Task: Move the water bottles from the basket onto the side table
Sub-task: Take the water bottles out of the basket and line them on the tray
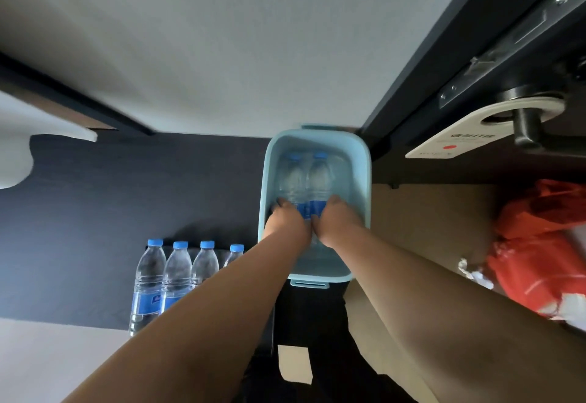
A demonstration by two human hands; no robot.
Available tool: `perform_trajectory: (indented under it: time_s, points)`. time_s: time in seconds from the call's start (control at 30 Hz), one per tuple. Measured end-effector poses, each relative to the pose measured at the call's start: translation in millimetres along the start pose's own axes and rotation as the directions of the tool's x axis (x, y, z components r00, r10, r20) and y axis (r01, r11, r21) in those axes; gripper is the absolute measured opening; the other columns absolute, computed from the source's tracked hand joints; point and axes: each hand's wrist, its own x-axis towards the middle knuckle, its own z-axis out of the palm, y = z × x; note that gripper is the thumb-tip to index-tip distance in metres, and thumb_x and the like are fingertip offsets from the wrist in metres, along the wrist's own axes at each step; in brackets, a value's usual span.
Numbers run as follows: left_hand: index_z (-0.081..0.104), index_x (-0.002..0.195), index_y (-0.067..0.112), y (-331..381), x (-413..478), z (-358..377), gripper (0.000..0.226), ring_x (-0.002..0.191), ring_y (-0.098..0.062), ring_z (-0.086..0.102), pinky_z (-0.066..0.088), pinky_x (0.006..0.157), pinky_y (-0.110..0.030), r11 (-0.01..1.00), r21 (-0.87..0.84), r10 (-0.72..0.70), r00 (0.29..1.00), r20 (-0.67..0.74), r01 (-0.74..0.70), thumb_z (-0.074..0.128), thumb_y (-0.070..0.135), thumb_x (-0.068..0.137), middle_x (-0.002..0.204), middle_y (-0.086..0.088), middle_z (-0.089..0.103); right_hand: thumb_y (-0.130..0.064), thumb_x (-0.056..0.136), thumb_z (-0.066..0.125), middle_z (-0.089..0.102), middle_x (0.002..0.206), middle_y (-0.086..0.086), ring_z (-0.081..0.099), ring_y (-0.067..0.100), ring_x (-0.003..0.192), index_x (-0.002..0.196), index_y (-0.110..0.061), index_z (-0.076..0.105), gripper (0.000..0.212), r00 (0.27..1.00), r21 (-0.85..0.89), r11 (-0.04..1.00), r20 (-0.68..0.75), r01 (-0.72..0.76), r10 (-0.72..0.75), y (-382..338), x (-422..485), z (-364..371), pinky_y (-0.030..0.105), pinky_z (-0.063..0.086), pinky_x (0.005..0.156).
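My left hand [287, 221] and right hand [337, 221] are both down inside the light blue basket [364, 180], side by side and nearly touching. Each hand has its fingers curled round a bottle at the labelled middle: the left one grips the left bottle [293, 180], the right one grips the right bottle [320, 177]. The two bottles lie close together and parallel, with their long axes running away from me and their blue caps toward the far end of the basket. I cannot tell whether they stand straight or lean back.

To my left, four more bottles [177, 275] stand upright in a row, caps up, at the far edge of a pale tabletop [63, 355]. Each has a blue label with white writing too small to read.

On my right, a white door hanger [459, 136] hangs on a dark door handle [523, 123]. It bears a red dot and print I cannot make out. An orange-red plastic bag [539, 244] lies below it.
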Motion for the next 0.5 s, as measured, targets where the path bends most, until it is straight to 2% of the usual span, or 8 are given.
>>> perform_trajectory:
  time_s: [0.07, 0.1, 0.17, 0.23, 0.33, 0.4, 0.5]
  points:
    - [0.000, 0.165, 0.011, 1.2, 6.2, 3.2, 0.079, 0.145, -0.038, 0.038, 0.044, 0.112, -0.048, 1.000, -0.026, 0.011, 1.000, -0.006, -0.011, 0.049, 0.033, 0.106, 0.166, -0.024, 0.014, -0.036, 0.096, 0.064, 0.066, 0.118, 0.012, 0.063, 0.032, 0.092, 0.121, -0.013, 0.048, 0.038, 0.999, 0.072, 0.997, -0.018, -0.036, 0.037, -0.6, 7.5, 2.8, 0.033, 0.040, 0.065]
    - [-0.002, 0.164, 0.012, 1.3, 9.2, 3.8, 0.079, 0.146, -0.038, 0.037, 0.043, 0.113, -0.049, 1.000, -0.020, 0.000, 1.000, 0.016, 0.000, 0.047, 0.033, 0.106, 0.166, -0.025, 0.015, -0.039, 0.097, 0.064, 0.065, 0.117, 0.013, 0.062, 0.031, 0.089, 0.118, -0.013, 0.045, 0.038, 0.998, 0.106, 0.993, -0.021, -0.054, 0.057, -0.9, 10.9, 3.8, 0.033, 0.041, 0.064]
    - [0.000, 0.162, 0.007, 2.6, 12.8, 3.2, 0.086, 0.143, -0.035, 0.042, 0.044, 0.111, -0.047, 0.992, -0.106, -0.067, 0.998, 0.010, 0.068, 0.052, 0.040, 0.103, 0.162, -0.021, 0.028, -0.039, 0.097, 0.064, 0.066, 0.116, 0.013, 0.065, 0.033, 0.092, 0.116, -0.013, 0.043, 0.039, 0.995, 0.186, 0.978, -0.018, -0.090, 0.095, -1.5, 17.6, 6.3, 0.034, 0.045, 0.067]
    - [0.017, 0.157, 0.006, 2.0, 18.7, 4.1, 0.080, 0.132, -0.034, 0.053, 0.047, 0.100, -0.044, 0.991, -0.129, -0.043, 0.999, -0.021, 0.039, 0.055, 0.047, 0.099, 0.150, -0.018, 0.045, -0.037, 0.097, 0.064, 0.067, 0.119, 0.015, 0.067, 0.037, 0.101, 0.123, -0.010, 0.042, 0.044, 0.991, 0.282, 0.951, 0.001, -0.129, 0.134, -1.5, 24.2, 8.9, 0.035, 0.048, 0.072]
    - [0.043, 0.134, 0.005, 0.4, 26.4, 8.0, 0.057, 0.112, -0.038, 0.063, 0.047, 0.085, -0.038, 0.976, -0.216, 0.013, 0.998, -0.068, -0.028, 0.060, 0.043, 0.095, 0.126, -0.019, 0.062, -0.040, 0.096, 0.066, 0.064, 0.125, 0.019, 0.066, 0.038, 0.105, 0.130, -0.007, 0.042, 0.054, 0.982, 0.360, 0.915, 0.018, -0.183, 0.189, 0.0, 30.5, 14.0, 0.034, 0.047, 0.073]
    - [0.046, 0.127, 0.008, 0.1, 33.8, 12.4, 0.056, 0.105, -0.038, 0.063, 0.046, 0.080, -0.037, 0.958, -0.288, -0.010, 0.997, -0.078, -0.013, 0.062, 0.048, 0.092, 0.119, -0.016, 0.063, -0.043, 0.095, 0.066, 0.063, 0.125, 0.019, 0.066, 0.037, 0.101, 0.130, -0.007, 0.042, 0.055, 0.978, 0.403, 0.894, 0.010, -0.194, 0.207, 1.0, 33.2, 18.4, 0.033, 0.044, 0.071]
    - [0.040, 0.114, 0.018, 2.1, 36.7, 15.6, 0.061, 0.086, -0.031, 0.057, 0.037, 0.058, -0.031, 0.937, -0.345, -0.072, 0.996, -0.050, 0.051, 0.059, 0.069, 0.085, 0.101, -0.004, 0.054, -0.045, 0.095, 0.064, 0.062, 0.122, 0.018, 0.060, 0.034, 0.088, 0.128, -0.008, 0.042, 0.055, 0.971, 0.450, 0.865, 0.015, -0.220, 0.239, 0.0, 37.5, 23.2, 0.034, 0.043, 0.069]
